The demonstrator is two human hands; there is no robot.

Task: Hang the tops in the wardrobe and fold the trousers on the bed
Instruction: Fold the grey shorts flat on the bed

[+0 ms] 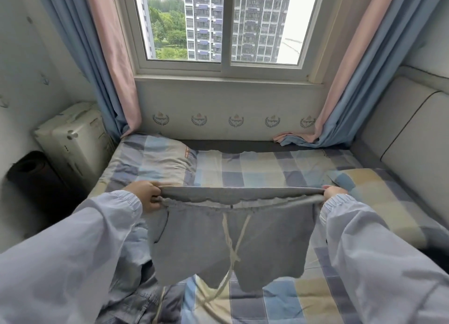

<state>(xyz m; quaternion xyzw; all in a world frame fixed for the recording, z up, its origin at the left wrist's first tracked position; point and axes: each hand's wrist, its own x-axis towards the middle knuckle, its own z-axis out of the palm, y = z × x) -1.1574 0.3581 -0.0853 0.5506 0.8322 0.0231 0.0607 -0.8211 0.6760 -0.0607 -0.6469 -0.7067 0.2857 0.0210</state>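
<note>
Head view: a person holds a pair of grey drawstring shorts (226, 246) up in the air above a bed with a checked sheet (267, 173). The left hand (145, 194) pinches the left end of the elastic waistband, fingers curled around the fabric; the right hand (334, 193) grips the right end in the same way, so the waistband is stretched taut between them. The two short legs hang down, and a pale drawstring (234, 246) dangles from the waistband's middle, its cords crossing lower down. Both arms wear light, elastic-cuffed sleeves (80, 246). Under the left forearm, denim clothing (136, 297) lies crumpled on the near part of the bed. A checked pillow (155, 158) lies at the far left of the bed, below a window (218, 24) flanked by pink-and-blue curtains (107, 68). A padded headboard (408, 138) runs along the right.
</note>
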